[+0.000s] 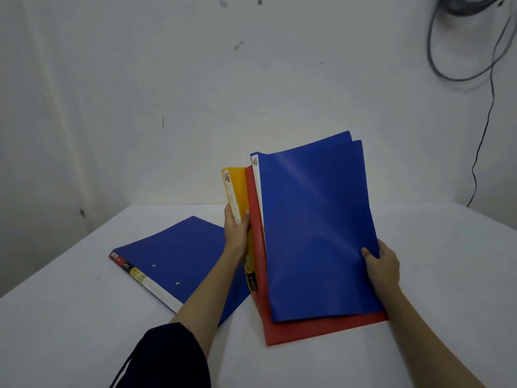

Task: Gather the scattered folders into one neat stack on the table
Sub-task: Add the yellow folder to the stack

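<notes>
A bundle of folders stands tilted up off the white table (433, 247). A blue folder (316, 225) faces me in front, a red folder (307, 329) lies behind it with its lower edge on the table, and a yellow folder (235, 186) is at the back left. My left hand (236, 233) grips the spine side of the yellow and red folders. My right hand (382, 264) pinches the right edge of the blue folder. A second, darker blue folder (173, 256) with a labelled spine lies flat on the table to the left, partly under my left forearm.
A white wall rises close behind the table. Dark cables (486, 113) hang down the wall at the upper right. The table's left edge runs diagonally toward the near left. A dark sleeve (167, 359) covers my left upper arm.
</notes>
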